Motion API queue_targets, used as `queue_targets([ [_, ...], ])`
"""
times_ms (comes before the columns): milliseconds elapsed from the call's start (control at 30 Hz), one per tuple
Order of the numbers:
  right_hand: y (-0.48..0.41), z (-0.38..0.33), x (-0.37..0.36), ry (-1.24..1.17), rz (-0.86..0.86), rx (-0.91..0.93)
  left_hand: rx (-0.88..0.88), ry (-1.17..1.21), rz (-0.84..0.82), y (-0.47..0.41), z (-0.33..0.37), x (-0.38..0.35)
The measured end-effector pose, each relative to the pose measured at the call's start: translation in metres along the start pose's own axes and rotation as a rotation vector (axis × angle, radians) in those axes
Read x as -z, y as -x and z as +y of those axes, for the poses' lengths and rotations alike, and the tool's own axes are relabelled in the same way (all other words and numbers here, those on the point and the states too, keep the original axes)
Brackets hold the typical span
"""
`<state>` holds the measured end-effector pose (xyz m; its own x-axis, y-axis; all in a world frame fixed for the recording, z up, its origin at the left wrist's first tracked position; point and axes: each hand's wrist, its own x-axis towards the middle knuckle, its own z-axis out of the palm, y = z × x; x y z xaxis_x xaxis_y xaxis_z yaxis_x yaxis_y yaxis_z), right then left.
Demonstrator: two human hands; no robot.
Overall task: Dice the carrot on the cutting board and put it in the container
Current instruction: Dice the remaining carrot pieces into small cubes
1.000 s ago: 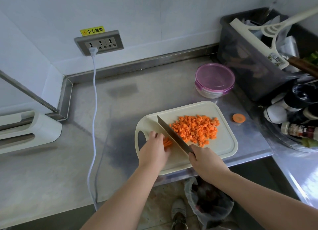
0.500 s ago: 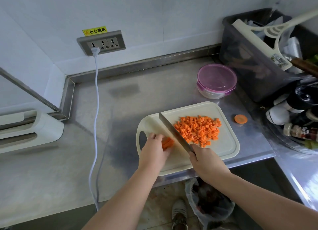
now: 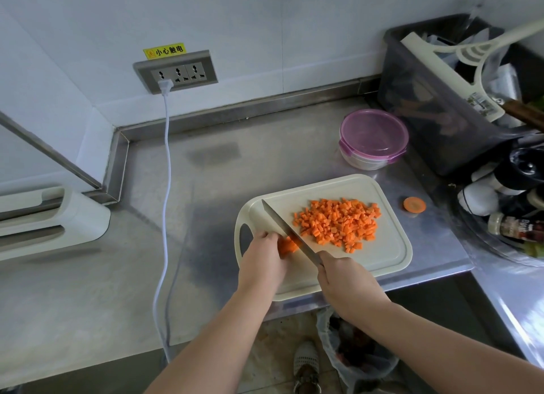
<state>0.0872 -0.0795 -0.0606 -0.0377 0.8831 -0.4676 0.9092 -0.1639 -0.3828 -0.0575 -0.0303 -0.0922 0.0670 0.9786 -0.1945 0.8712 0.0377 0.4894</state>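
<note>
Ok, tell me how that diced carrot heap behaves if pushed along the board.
The diced carrot is loose small cubes, so it will likely spread rather than move as one. Flat-sided cubes should slide, not roll. The cutting board seems to have a rimmed edge that may catch strays.

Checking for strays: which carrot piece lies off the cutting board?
The round carrot slice, alone on the steel counter right of the cutting board. The diced pile and the uncut piece under the left hand lie on it.
</note>
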Motion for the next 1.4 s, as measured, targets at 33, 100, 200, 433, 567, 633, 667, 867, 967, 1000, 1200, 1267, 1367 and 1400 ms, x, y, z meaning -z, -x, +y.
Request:
queue_targets([
  [33, -0.0004, -0.0002, -0.0005, -0.001, -0.001, 0.000, 0.002, -0.003, 0.000, -0.0002, 0.0007, -0.0002],
  [100, -0.0002, -0.0005, -0.0006, 0.000, -0.004, 0.001, 0.007, -0.010, 0.003, -0.0007, 0.0017, -0.0005],
  [200, 0.0007, -0.0007, -0.0001, 0.012, -0.007, 0.006, 0.011, -0.012, 0.007, -0.0016, 0.0021, -0.0005],
  [433, 0.0011, -0.0003, -0.0002, 0.010, 0.014, 0.021, 0.010, 0.063, 0.018, 0.0010, 0.0005, 0.0008],
  [567, 0.0004, 0.0056, 0.0043, -0.036, 0.039, -0.010, 0.057, 0.204, 0.031, 0.0026, -0.0054, -0.0007],
  [633, -0.0001, 0.0075, 0.0054, -0.028, 0.017, -0.027, 0.077, 0.210, 0.020, 0.0018, -0.0064, -0.0009],
  [667, -0.0002, 0.0077, 0.0053, -0.021, 0.002, -0.034, 0.084, 0.215, 0.015, 0.0008, -0.0066, -0.0013],
  [867, 0.0000, 0.0050, 0.0030, -0.008, -0.031, -0.028, 0.066, 0.178, 0.003, -0.0016, -0.0043, -0.0036],
  [967, 0.0004, 0.0055, 0.0032, -0.019, -0.037, -0.026, 0.058, 0.158, 0.002, -0.0025, -0.0036, -0.0043],
  [1000, 0.0001, 0.0059, 0.0031, -0.025, -0.037, -0.025, 0.063, 0.163, -0.001, -0.0030, -0.0036, -0.0045],
  [1200, -0.0003, 0.0069, 0.0033, -0.025, -0.037, -0.024, 0.110, 0.199, -0.017, -0.0025, -0.0071, -0.0031],
  [1267, -0.0007, 0.0067, 0.0034, -0.022, -0.039, -0.025, 0.107, 0.172, -0.033, -0.0020, -0.0056, -0.0026],
  [1367, -0.0017, 0.0059, 0.0036, -0.025, -0.037, -0.021, 0.065, 0.112, -0.030, 0.0000, 0.0009, -0.0005],
  [1400, -0.0019, 0.0062, 0.0033, -0.027, -0.038, -0.019, 0.057, 0.100, -0.022, 0.0005, 0.0025, -0.0001],
])
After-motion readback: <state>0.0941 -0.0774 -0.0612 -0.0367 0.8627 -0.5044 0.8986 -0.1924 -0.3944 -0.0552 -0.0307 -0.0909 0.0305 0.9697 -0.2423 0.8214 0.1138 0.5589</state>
